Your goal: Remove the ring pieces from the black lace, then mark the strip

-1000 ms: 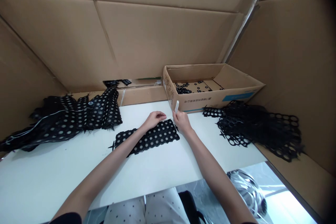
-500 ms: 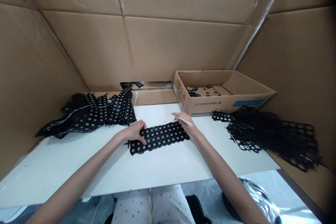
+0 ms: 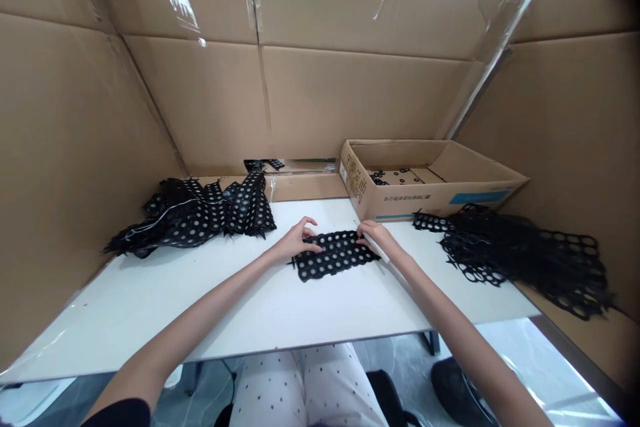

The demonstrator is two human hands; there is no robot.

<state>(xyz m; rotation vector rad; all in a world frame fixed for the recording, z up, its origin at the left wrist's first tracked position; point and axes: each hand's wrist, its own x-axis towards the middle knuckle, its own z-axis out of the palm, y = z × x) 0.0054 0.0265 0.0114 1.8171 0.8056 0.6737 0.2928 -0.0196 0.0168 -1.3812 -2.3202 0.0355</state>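
A black sheet (image 3: 334,257) with rows of pale round dots lies flat on the white table in front of me. My left hand (image 3: 299,240) rests at its left end, thumb on the sheet and fingers spread apart. At the right end, my right hand (image 3: 381,237) is closed around a slim white pen-like tool (image 3: 377,251), with its fingertips near the sheet's upper right corner. The tool's tip is too small to make out.
Crumpled black dotted sheets (image 3: 200,213) lie on the left. A cardboard box (image 3: 415,200) holding small black rings stands at the back right, with a heap of black perforated netting (image 3: 520,253) beside it. Cardboard walls (image 3: 360,93) surround the white table (image 3: 240,320).
My view has shifted, so the table and its contents appear further right. My left fingers have lifted and spread; my right hand has drawn its fingers in at the sheet's corner, changing the tool's angle.
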